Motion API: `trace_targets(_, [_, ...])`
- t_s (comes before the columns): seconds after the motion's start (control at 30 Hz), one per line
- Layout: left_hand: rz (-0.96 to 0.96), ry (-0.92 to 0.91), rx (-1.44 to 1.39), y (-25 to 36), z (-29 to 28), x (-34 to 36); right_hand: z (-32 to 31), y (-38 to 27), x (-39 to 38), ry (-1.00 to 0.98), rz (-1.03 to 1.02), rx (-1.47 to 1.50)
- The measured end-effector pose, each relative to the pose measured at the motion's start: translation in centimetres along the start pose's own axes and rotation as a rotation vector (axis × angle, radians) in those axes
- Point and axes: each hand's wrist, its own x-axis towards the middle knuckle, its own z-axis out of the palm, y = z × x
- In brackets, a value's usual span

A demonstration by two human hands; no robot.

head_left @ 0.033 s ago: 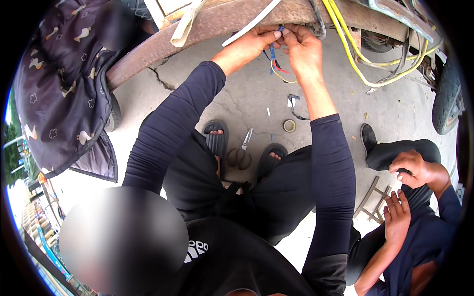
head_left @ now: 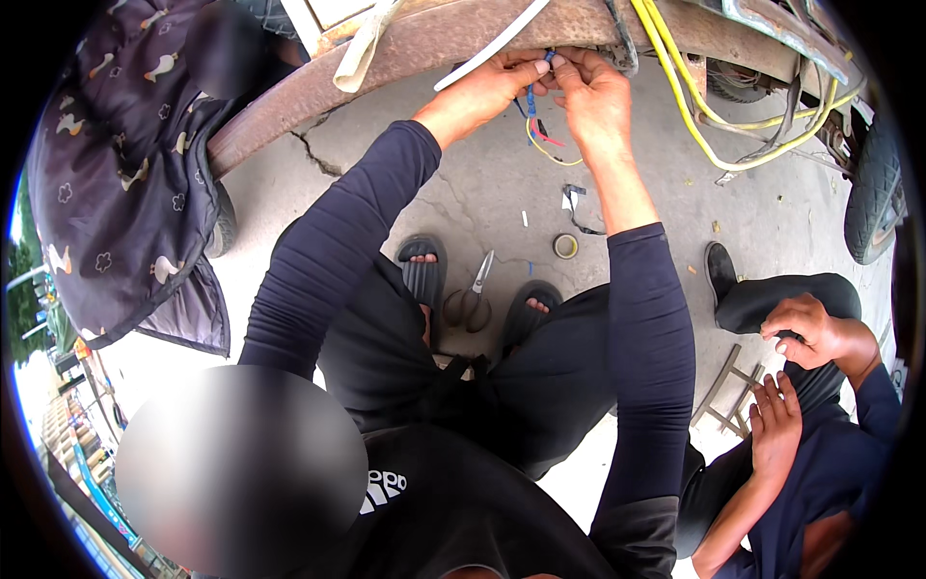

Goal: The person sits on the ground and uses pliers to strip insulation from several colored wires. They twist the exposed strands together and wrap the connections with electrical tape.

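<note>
Under the rusty metal beam, my left hand and my right hand meet, their thumbs and fingertips closed on a blue wire. The wire shows between the two thumbs and again hanging below them. Near its lower end, a thin red wire and a yellow wire dangle loose. My fingers partly cover the spot where they pinch, so any join there is hidden.
Scissors lie on the concrete between my sandalled feet, near a tape roll and a black strip. Yellow cables loop down at right. A person's hand is at lower right. A patterned cover hangs at left.
The dangling red and yellow wire ends have shifted slightly. Both hands keep nearly the same place and grip.
</note>
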Motion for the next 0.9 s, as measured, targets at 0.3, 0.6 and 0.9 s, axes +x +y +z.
trace_targets(0.3, [0.024,0.103,0.156,0.4,-0.6,-0.1,1.1,-1.2,0.7,0.030,-0.106,-0.275])
trace_targets(0.6, [0.025,0.062,0.125,0.0,-0.9,0.0,1.0,-2.3,0.1,-0.200,0.293,0.093])
trace_targets(0.9, [-0.134,0.096,0.239,2.6,0.2,-0.5,0.4,-0.5,-0.5,-0.174,0.178,-0.033])
